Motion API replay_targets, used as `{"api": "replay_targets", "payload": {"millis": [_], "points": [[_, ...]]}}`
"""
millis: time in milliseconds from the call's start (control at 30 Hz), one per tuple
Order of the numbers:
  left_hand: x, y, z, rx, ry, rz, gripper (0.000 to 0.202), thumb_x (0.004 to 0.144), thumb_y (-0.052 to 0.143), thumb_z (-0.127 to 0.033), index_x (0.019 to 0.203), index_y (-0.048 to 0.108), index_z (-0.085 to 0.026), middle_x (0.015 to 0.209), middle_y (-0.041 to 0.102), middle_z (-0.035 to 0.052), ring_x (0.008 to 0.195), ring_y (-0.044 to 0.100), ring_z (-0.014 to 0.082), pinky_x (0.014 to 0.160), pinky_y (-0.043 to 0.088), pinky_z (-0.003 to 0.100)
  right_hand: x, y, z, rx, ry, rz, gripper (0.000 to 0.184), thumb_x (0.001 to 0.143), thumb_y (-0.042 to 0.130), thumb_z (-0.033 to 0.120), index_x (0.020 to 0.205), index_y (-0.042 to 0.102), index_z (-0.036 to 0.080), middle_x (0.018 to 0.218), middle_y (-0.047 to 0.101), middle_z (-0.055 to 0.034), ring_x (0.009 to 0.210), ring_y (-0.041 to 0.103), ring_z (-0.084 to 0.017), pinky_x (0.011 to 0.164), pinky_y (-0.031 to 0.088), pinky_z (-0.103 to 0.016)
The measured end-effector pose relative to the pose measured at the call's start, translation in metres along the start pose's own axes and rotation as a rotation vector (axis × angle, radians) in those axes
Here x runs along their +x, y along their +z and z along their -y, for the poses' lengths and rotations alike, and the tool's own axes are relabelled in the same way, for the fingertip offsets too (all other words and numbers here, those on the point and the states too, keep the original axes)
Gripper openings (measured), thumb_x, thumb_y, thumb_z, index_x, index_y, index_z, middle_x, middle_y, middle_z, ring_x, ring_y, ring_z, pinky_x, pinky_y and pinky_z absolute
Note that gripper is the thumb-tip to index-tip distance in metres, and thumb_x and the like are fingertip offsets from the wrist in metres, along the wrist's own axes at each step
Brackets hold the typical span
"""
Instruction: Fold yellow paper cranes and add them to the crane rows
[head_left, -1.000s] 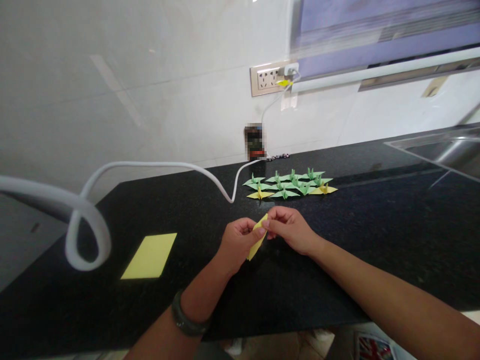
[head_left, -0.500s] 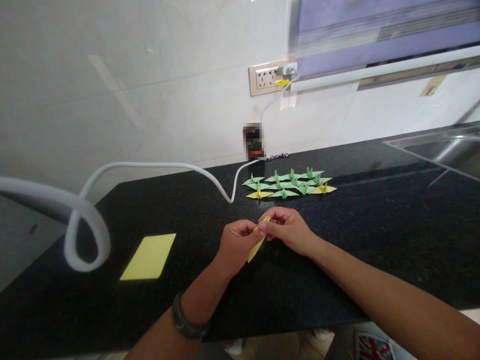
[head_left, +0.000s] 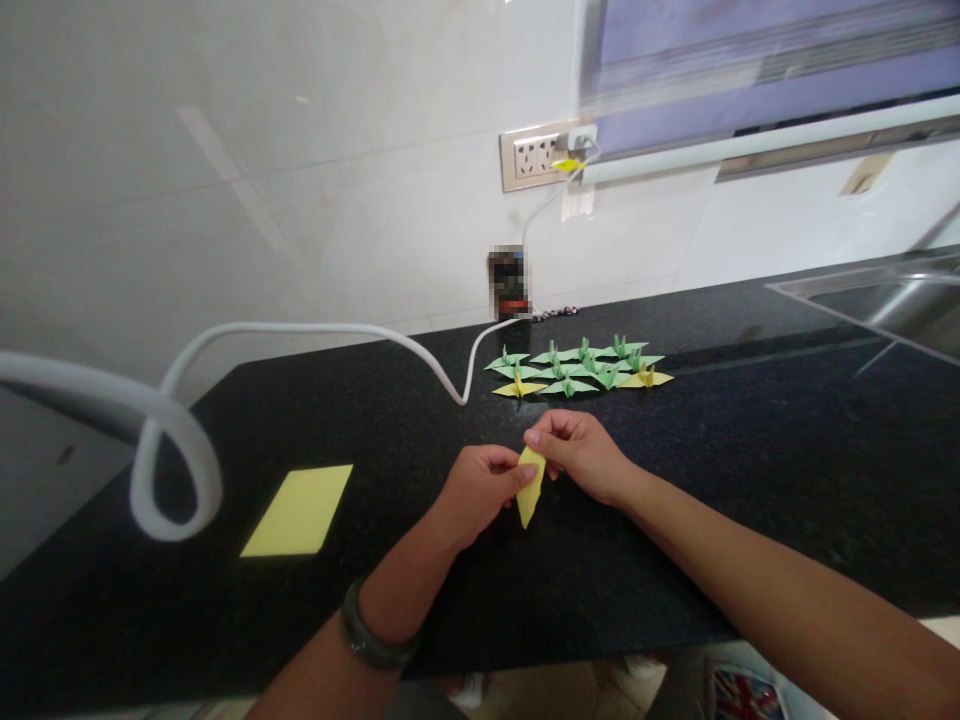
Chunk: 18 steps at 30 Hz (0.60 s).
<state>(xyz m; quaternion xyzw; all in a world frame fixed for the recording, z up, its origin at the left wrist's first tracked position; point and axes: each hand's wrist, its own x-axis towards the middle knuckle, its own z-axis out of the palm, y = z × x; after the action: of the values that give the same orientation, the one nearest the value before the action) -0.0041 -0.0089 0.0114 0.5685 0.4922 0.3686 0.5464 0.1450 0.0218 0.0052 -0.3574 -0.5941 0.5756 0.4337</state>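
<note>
My left hand (head_left: 474,492) and my right hand (head_left: 581,455) meet over the black counter (head_left: 750,470), both pinching a small folded yellow paper (head_left: 529,487). The paper hangs between the fingertips as a narrow pointed shape, tip down. My left thumb presses its left side, and my right fingers grip its upper edge. Both hands are closed on it. A dark band sits on my left wrist.
Several green and yellow paper cranes (head_left: 577,368) lie in rows farther back. A flat yellow sheet (head_left: 298,510) rests at the left. A white cable (head_left: 315,332) runs from a wall socket (head_left: 538,156) across the counter. A steel sink (head_left: 885,300) is at the far right.
The yellow paper has turned from a long slanted strip to a shorter pointed shape hanging tip down. Both hands have dropped slightly toward the counter.
</note>
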Motion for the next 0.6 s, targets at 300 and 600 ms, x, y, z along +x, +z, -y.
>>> {"api": "replay_targets", "payload": {"millis": [300,600], "points": [[0.0045,0.0,-0.0018,-0.247,0.055,-0.204,0.023,0.064,0.061,-0.033,0.071,0.058,-0.012,0.057,0.056,-0.0003,0.048,0.047,0.0067,0.047,0.038,0.019,-0.0006,0.0042,-0.0005,-0.112,0.078,0.119,0.028,0.068,0.057,0.042,0.07,0.051,0.015,0.055,0.047,0.0035,0.043,0.042,-0.006,0.041,0.038,-0.018],[0.0051,-0.0016,-0.004,-0.262,0.045,-0.154,0.029,0.062,0.062,-0.036,0.075,0.059,-0.01,0.061,0.058,0.0021,0.049,0.048,0.0071,0.048,0.038,0.02,-0.0024,0.0049,-0.0043,-0.134,0.071,0.149,0.025,0.07,0.055,0.034,0.056,0.047,0.014,0.049,0.046,0.0038,0.041,0.041,-0.005,0.04,0.037,-0.017]]}}
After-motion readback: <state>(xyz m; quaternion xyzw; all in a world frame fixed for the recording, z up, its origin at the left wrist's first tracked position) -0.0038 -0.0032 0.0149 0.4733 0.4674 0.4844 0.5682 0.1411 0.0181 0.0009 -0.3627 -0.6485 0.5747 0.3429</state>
